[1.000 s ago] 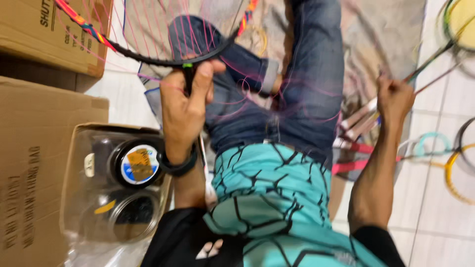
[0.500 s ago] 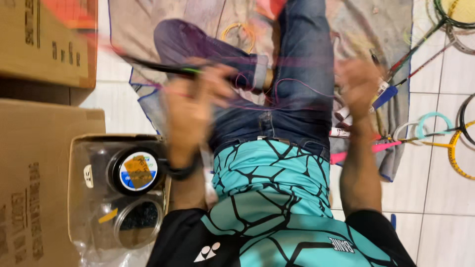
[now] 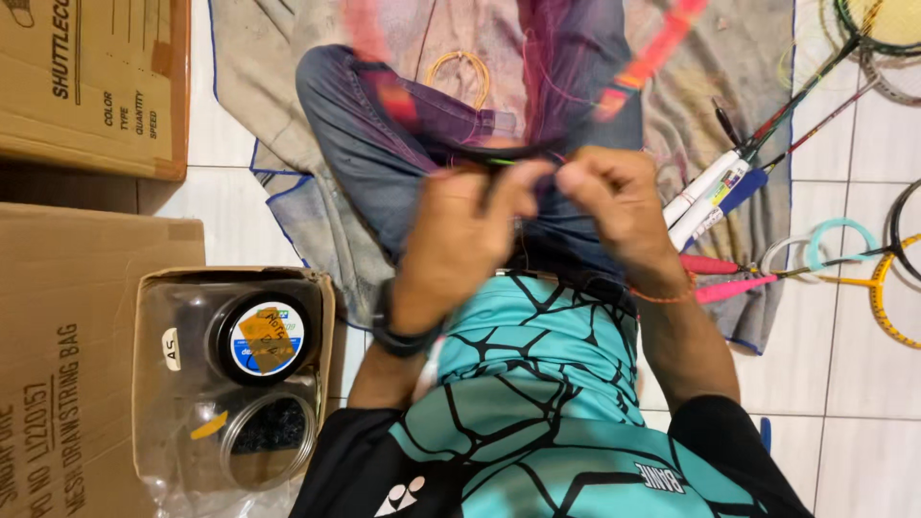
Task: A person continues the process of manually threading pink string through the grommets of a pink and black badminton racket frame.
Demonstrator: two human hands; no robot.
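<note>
Blurred badminton racket (image 3: 537,115) over the lap, dark frame edge pinched by left hand (image 3: 460,240) and right hand (image 3: 614,206), fingers curled tight, jeans (image 3: 384,144) beneath, string reels (image 3: 259,336) in box left, spare rackets (image 3: 758,144) right

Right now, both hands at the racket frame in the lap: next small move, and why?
Probably steady the racket frame before pulling any string: the left hand and right hand pinch together at its near edge, and the frame is blurred, so it looks unsettled.
</note>
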